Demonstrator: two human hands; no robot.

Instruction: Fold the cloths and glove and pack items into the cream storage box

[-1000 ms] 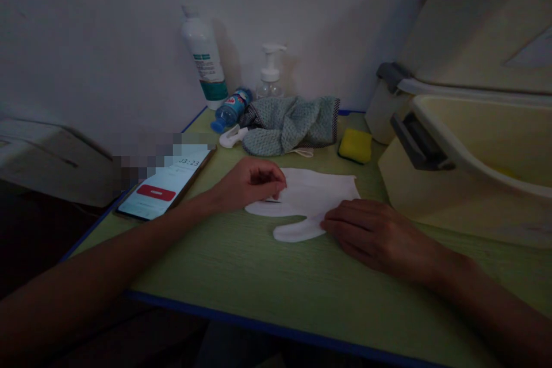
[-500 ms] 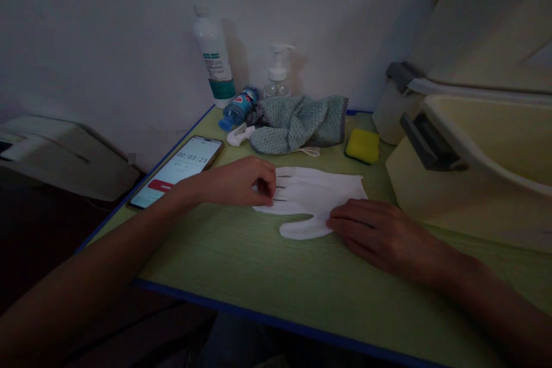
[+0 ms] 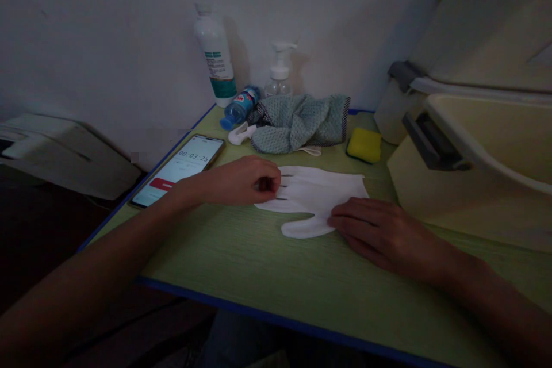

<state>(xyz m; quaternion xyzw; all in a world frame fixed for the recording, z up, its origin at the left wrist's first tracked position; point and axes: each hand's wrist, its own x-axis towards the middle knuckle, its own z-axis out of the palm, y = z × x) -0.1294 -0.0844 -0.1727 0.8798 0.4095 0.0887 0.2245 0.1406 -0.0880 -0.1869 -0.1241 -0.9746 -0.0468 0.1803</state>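
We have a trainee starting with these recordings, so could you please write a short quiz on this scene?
1. True or false: the yellow sponge lies to the right of the textured grey cloth, as the camera sees it.

2. Which hand is at the finger end of the white glove?
A) the right hand
B) the left hand
C) neither hand

3. Fill in the blank: on the screen of the phone, the button partly covered by the forearm is ____.

Key: 1. true; 2. B; 3. red
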